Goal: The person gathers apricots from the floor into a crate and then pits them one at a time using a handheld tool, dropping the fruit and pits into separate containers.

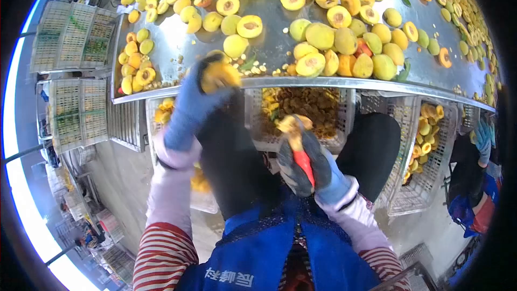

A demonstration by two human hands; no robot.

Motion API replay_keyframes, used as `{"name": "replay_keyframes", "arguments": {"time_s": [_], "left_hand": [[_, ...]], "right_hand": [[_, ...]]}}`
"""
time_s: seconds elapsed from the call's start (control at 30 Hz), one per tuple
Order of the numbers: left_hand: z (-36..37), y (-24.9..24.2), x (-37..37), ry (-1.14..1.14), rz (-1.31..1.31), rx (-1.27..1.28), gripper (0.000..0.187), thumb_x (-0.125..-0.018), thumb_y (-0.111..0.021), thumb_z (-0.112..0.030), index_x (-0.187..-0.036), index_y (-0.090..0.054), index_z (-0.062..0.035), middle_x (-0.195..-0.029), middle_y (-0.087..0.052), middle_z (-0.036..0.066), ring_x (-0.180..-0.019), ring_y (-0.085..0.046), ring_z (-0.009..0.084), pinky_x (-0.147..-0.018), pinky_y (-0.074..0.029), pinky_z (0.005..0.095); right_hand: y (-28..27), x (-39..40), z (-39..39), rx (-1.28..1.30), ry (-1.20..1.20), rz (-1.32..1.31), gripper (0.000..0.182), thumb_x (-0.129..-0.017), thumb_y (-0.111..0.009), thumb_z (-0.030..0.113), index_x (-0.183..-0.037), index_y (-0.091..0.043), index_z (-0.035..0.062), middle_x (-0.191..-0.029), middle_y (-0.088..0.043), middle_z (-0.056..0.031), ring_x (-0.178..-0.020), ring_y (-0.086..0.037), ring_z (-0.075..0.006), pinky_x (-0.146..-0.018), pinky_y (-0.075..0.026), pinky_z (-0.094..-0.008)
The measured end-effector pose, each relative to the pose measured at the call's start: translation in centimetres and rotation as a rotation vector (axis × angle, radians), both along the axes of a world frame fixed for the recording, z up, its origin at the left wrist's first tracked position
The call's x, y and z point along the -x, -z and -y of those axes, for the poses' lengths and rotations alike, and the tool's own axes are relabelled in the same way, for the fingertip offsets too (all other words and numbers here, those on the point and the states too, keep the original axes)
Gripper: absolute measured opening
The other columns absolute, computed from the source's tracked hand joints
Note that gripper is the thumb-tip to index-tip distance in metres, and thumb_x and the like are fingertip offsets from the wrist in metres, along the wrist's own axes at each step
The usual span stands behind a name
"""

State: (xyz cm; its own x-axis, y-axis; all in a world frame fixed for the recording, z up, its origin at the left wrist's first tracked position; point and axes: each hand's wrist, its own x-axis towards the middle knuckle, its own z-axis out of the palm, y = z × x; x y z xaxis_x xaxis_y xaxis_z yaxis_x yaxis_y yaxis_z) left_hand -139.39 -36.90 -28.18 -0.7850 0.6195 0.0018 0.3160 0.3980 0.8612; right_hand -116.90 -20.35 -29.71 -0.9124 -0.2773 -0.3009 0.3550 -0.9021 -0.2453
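Observation:
My left hand (207, 83), in a blue and dark glove, is smeared by motion at the table's near edge. Its fingers are curled round a yellow peach piece (223, 75). Lower down, above a crate between my knees, my right hand (304, 167) wears a similar glove and is closed on a red-handled tool (304, 165). Some blurred orange fruit flesh (293, 124) sits at the tool's upper end, hiding its tip. Halved peaches with brown pits, such as one peach half (311, 64), lie heaped on the metal table (269, 82).
The crate between my knees (344, 121) holds brown pits and scraps. To the right, another crate (401, 183) contains yellow peach halves. Stacked crates (70, 37) stand at the left. A co-worker's gloved hand (483, 137) shows at the far right.

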Motion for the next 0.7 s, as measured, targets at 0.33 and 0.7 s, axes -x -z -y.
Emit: {"name": "replay_keyframes", "arguments": {"time_s": [0.33,0.7], "left_hand": [[-2.3,-3.3,-11.1,0.218,0.227,-0.123,0.063,-0.066,-0.074,-0.003,-0.124,-0.047,-0.0014,-0.12,-0.055,0.01,-0.11,-0.053,0.017,-0.092,-0.043,0.0293],[-2.7,-1.7,-16.1,-0.183,0.659,-0.605,0.034,-0.095,-0.047,-0.026,-0.114,-0.054,0.0013,-0.1,-0.06,0.008,-0.089,-0.057,0.0128,-0.08,-0.046,0.0263]], "right_hand": [[1.3,0.4,1.0,-0.604,0.256,0.153,0.033,-0.091,-0.056,0.033,-0.108,-0.053,0.0055,-0.081,-0.059,-0.0036,-0.063,-0.055,-0.0088,-0.054,-0.045,-0.0221],[-0.6,-3.4,0.8,-1.43,0.381,-0.218,0.04,-0.08,-0.064,0.023,-0.111,-0.05,0.0022,-0.081,-0.06,-0.0107,-0.067,-0.059,-0.0237,-0.059,-0.048,-0.0343]]}}
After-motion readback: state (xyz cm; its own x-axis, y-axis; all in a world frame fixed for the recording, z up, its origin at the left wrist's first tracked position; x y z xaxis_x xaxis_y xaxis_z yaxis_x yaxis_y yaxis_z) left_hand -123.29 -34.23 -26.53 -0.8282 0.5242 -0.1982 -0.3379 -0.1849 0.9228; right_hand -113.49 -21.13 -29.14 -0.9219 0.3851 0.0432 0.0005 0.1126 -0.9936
